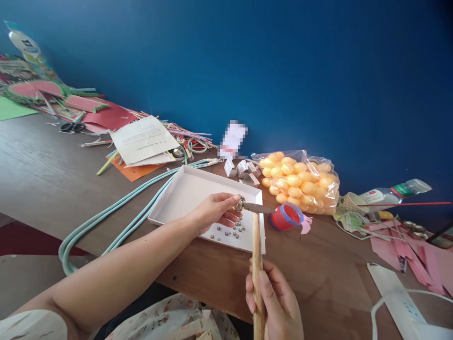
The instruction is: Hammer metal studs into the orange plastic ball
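My right hand (274, 300) is wrapped round the wooden handle of a hammer (257, 255), which stands nearly upright. The hammer's dark, narrow metal head points sideways, its left end at the fingertips of my left hand (215, 210). Between thumb and fingers, that hand pinches a shiny round metal piece (240, 204); its exact kind is too small to tell. Whether the hammer head touches the piece I cannot tell. Below lies a shallow white box tray (198, 184) with several small round metal beads (236, 234) scattered in its near right part.
Right of the tray are a red and blue roll (286, 217) and a bag of yellow balls (295, 182). Teal cords (116, 208) loop along the left. Papers (143, 139), scissors (73, 123), a bottle (389, 192) and a power strip (396, 297) lie farther out.
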Available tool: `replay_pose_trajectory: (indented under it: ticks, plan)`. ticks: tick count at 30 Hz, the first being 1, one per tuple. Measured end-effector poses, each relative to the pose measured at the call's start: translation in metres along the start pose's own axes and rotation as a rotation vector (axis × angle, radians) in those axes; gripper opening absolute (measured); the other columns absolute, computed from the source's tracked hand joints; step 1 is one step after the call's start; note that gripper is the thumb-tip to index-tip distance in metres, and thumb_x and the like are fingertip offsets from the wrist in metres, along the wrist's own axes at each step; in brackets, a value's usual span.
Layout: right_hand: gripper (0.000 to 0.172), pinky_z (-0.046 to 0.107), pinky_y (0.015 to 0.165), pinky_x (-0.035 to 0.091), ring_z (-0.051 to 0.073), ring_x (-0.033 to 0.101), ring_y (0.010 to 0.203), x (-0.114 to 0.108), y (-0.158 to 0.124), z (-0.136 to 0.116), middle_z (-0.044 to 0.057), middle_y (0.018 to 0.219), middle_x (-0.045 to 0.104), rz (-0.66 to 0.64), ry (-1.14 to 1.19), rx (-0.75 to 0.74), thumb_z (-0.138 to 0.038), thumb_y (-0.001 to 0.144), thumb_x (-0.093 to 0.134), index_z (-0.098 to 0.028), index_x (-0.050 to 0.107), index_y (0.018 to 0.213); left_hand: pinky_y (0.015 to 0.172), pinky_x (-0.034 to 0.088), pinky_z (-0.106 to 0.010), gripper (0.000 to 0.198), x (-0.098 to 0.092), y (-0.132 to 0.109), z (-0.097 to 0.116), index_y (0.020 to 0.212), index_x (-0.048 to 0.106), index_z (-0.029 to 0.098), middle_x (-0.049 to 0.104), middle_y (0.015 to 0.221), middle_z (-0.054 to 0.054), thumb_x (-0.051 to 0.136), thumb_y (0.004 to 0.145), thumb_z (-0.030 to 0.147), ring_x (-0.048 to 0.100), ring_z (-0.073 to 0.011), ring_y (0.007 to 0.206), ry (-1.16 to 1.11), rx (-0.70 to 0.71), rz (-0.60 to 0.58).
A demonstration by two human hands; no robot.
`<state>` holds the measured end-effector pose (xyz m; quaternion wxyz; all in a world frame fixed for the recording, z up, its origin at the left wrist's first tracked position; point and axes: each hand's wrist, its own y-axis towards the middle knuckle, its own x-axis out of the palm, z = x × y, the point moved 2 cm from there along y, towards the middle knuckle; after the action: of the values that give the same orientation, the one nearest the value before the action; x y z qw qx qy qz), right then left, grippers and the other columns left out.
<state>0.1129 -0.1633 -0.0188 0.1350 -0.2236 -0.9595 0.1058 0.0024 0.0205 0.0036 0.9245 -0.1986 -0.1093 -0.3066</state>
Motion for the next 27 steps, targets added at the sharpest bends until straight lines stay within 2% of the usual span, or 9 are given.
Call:
replay_pose_trajectory:
  ticks: [18, 27]
  plan:
    - [0.027, 0.021, 0.043, 0.028, 0.007, 0.042, 0.044, -0.0014, 0.001, 0.0007, 0.0, 0.063, 0.057, -0.01, 0.03, -0.009, -0.044, 0.082, 0.061, -0.019, 0.06, 0.093, 0.056, 0.052, -0.023, 0.047, -0.0003, -0.0007, 0.0008, 0.094, 0.063, 0.013, 0.067, 0.081, -0.009, 0.062, 0.076, 0.056, 0.06, -0.0112, 0.062, 0.006, 0.014, -0.007]
    - [0.03, 0.022, 0.043, 0.026, 0.008, 0.043, 0.044, 0.002, 0.0018, -0.0002, 0.0, 0.063, 0.057, -0.008, 0.012, 0.0, -0.045, 0.081, 0.061, -0.018, 0.059, 0.095, 0.056, 0.052, -0.024, 0.05, -0.0008, 0.0005, 0.0004, 0.094, 0.064, 0.013, 0.068, 0.08, -0.009, 0.065, 0.072, 0.058, 0.061, -0.0117, 0.062, -0.017, 0.013, -0.002]
